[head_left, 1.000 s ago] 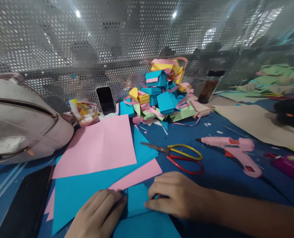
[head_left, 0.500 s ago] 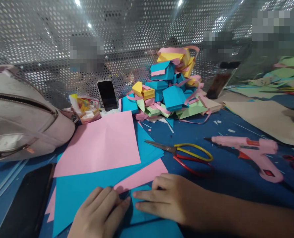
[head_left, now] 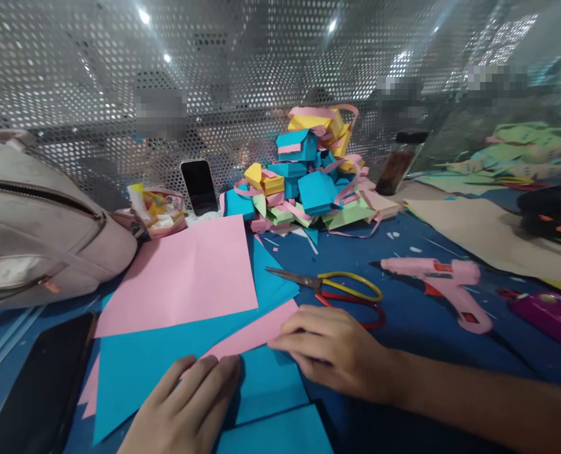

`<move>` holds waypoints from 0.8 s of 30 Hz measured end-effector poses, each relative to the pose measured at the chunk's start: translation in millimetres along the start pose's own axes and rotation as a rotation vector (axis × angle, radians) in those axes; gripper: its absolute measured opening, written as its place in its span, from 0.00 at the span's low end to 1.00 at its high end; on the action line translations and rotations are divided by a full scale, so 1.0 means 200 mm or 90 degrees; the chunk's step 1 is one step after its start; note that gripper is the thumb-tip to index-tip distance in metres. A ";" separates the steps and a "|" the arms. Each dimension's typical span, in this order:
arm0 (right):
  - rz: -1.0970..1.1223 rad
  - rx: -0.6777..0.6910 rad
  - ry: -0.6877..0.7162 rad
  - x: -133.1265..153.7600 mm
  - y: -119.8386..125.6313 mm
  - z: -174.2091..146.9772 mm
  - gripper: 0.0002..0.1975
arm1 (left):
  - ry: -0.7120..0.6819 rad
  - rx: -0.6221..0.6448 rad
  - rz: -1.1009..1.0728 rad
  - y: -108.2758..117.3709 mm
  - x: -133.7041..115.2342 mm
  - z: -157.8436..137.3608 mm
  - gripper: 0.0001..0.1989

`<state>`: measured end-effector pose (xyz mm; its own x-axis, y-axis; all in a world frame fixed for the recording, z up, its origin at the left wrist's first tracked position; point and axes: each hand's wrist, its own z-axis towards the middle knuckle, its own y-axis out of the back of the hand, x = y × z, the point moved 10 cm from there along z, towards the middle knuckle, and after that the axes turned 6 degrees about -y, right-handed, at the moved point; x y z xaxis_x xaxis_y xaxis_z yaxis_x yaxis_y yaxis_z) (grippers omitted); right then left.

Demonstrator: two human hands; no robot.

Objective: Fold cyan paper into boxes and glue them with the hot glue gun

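Note:
A folded sheet of blue paper (head_left: pixel 266 384) lies in front of me, with a straight fold or edge running across it. My left hand (head_left: pixel 186 403) rests on its left side, fingers laid down on the paper and close together. At the sheet's upper right edge, the fingertips of my right hand (head_left: pixel 337 353) come together on the paper; the thumb is partly hidden. Under and beyond it lie a pink paper strip (head_left: pixel 252 331), a larger blue sheet (head_left: pixel 143 366) and a pink sheet (head_left: pixel 190 277). Scissors (head_left: pixel 328 287) with yellow and red handles lie beyond my right hand.
A pink glue gun (head_left: pixel 432 271) and a purple tool (head_left: pixel 549 315) lie to the right. Folded paper boxes (head_left: pixel 318 192) are heaped at the back beside a propped phone (head_left: pixel 199 187). At left are a bag (head_left: pixel 48 233) and a dark phone (head_left: pixel 44 384).
My right hand has slid across the blue paper to its upper right edge, its fingertips drawing together. My left hand stays on the paper. The view has shifted slightly right.

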<state>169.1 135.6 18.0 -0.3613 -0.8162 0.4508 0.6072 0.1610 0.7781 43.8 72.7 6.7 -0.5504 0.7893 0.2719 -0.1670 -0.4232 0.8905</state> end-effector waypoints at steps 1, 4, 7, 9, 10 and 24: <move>0.006 -0.008 -0.016 -0.02 0.01 0.00 0.11 | 0.030 -0.019 -0.015 0.01 0.02 -0.01 0.23; -0.007 0.013 -0.002 -0.02 -0.02 0.00 0.08 | 0.011 -0.011 -0.021 0.00 0.00 -0.02 0.24; -0.028 0.033 0.023 -0.01 -0.05 0.00 0.07 | 0.019 -0.019 -0.039 0.02 0.02 -0.03 0.23; -0.039 0.038 0.032 -0.01 -0.05 0.00 0.07 | 0.002 0.032 -0.059 0.00 0.03 -0.03 0.22; -0.047 0.041 0.037 0.00 -0.06 0.00 0.07 | -0.009 0.037 -0.065 0.00 0.04 -0.02 0.22; -0.052 0.057 0.041 -0.02 -0.08 -0.02 0.07 | -0.046 0.054 -0.089 -0.03 0.07 -0.01 0.22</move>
<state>164.9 134.1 1.7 -0.3588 -0.8623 0.3573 0.5108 0.1390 0.8484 34.7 84.7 4.7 -0.4656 0.8693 0.1658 -0.1660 -0.2698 0.9485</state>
